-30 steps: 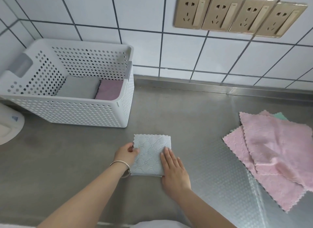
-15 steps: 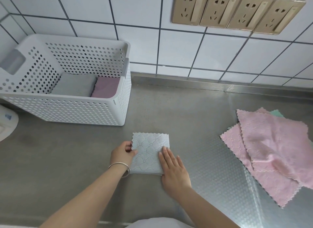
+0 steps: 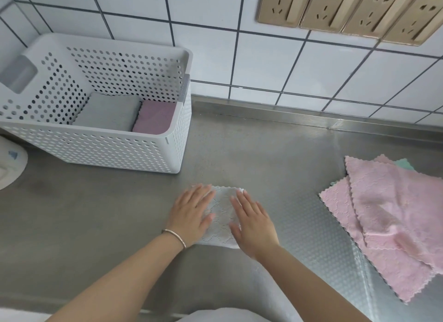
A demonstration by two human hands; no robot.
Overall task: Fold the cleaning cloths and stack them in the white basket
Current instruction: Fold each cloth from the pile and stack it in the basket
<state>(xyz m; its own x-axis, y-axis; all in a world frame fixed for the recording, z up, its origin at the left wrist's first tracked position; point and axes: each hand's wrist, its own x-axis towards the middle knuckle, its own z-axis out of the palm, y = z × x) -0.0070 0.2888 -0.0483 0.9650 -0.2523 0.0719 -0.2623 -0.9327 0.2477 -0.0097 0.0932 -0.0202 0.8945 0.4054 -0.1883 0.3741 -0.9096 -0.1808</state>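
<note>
A folded pale blue cloth (image 3: 221, 212) lies on the steel counter in front of me. My left hand (image 3: 191, 214) rests flat on its left part, fingers spread. My right hand (image 3: 253, 222) lies flat on its right part. Neither hand grips the cloth. The white perforated basket (image 3: 124, 151) stands at the back left; inside it a folded grey cloth (image 3: 107, 113) lies beside a folded purple cloth (image 3: 154, 117). Unfolded pink cloths (image 3: 393, 216) are piled at the right, with a green cloth (image 3: 405, 163) peeking out behind them.
A white tiled wall with several gold sockets (image 3: 347, 12) runs behind the counter (image 3: 263, 154). A white round object (image 3: 9, 166) sits at the left edge beside the basket. The counter's front edge is close to my body.
My left hand let go of the cloth's left edge and now lies flat on it. Both hands slid up over the cloth. The view moved closer.
</note>
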